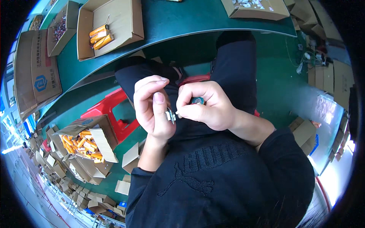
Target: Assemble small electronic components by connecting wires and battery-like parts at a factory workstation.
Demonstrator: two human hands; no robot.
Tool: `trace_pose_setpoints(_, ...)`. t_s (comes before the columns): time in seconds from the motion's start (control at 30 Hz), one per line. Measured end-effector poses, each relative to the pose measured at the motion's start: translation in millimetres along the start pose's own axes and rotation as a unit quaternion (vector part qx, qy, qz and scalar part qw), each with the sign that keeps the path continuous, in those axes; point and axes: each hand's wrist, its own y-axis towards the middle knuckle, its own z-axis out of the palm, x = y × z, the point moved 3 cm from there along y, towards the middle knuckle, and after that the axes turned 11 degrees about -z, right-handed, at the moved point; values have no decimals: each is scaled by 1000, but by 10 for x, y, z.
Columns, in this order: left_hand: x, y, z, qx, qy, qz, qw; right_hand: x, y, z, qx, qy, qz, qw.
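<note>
Both hands are close together above my lap. My left hand (152, 108) is closed, with a small circuit board (170, 115), green and whitish, pinched beside its thumb. Its fingers curl upward and hide part of the board. Just to the right, my right hand (209, 108) is curled round a small round green-rimmed piece (197, 100) with a pale face; the rest of that piece is hidden in the palm. The right thumb and index fingertips meet right next to the board, on a tiny end too small to make out.
A cardboard box (125, 19) with orange battery packs (101, 37) stands on the green table (171, 19). At the back right is a shallow box (258, 14) of whitish bits. A carton (108, 133) of orange packs sits left, by a red stool (118, 114).
</note>
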Motion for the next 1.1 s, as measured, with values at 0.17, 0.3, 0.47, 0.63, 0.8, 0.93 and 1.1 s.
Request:
trace_pose_setpoints(0.17, 0, -21, -6, 3, 15, 3, 1000, 30, -4, 11, 0, -10, -4, 1000)
trace_pose_setpoints(0.3, 7, -34, -21, 8, 4, -6, 1000, 30, -14, 15, -3, -13, -4, 1000)
trace_pose_setpoints(0.47, 17, -32, -34, 8, 29, 10, 999, 25, -23, 17, 0, -21, -5, 1000)
trace_pose_setpoints(0.63, 11, -31, -44, 8, 68, 31, 997, 28, -25, 16, -4, -13, -2, 1000)
trace_pose_setpoints(0.8, 16, -30, -37, 17, 84, 37, 996, 27, -27, 4, -1, -7, 7, 1000)
trace_pose_setpoints(0.93, -14, -6, -9, 50, 109, 51, 991, 44, -21, -38, 7, -18, 5, 1000)
trace_pose_setpoints(1.1, -15, -11, 3, 103, 161, 29, 981, 45, -10, -97, 34, -29, 21, 999)
